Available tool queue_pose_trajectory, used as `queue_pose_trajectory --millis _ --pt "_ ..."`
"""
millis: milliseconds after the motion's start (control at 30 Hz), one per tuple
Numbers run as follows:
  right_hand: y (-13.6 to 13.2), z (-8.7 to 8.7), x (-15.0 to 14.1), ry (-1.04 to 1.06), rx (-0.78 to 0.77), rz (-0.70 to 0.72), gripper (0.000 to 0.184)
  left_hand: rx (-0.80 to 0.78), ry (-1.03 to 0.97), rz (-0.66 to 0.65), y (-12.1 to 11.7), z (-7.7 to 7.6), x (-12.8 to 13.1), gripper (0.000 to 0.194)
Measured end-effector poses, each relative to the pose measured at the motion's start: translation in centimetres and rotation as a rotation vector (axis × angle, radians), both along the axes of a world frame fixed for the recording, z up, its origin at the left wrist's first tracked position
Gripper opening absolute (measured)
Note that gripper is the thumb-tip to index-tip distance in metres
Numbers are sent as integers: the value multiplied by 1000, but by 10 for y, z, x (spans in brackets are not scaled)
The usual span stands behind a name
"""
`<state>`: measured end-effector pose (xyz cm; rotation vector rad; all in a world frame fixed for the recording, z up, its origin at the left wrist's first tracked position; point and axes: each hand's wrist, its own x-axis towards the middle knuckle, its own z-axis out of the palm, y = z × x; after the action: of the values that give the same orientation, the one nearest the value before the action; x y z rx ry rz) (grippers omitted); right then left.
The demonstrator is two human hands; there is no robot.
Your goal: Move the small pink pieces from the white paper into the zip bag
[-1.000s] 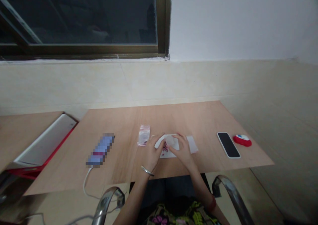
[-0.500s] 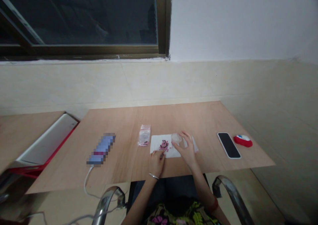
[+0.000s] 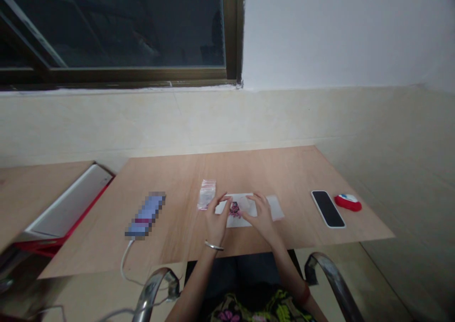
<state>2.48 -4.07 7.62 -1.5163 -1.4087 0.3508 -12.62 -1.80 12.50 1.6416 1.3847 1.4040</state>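
L hand (image 3: 217,220): up from sheet's near edge since last frame, now L of pink bits; thumb & index tips close, can't tell if touching
R hand (image 3: 263,218): shifted slightly L w/ clear pc (image 3: 246,204), thumb & fingers clamped on its edge
Pink bits (image 3: 235,210): small pile on white sheet (image 3: 239,221), btwn hands
Zip bag (image 3: 207,194): flat on table (image 3: 170,179), just beyond L hand
Translucent sheet (image 3: 276,208): R of white sheet, partly behind R hand
Blk-screen phone (image 3: 327,209): far R, red/wht item (image 3: 347,202) beside it
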Motion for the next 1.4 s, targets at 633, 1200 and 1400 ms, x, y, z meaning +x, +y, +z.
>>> queue_pose_trajectory --millis 633,1200,1400 --pt "-3 12 3 125 33 -9 41 -13 383 -117 12 -88 -23 21" --pt "0 4 1 172 80 -44 41 -64 433 -137 21 -123 -25 18" --pt "1 -6 2 95 45 -1 43 -6 162 -36 20 -55 -18 24"
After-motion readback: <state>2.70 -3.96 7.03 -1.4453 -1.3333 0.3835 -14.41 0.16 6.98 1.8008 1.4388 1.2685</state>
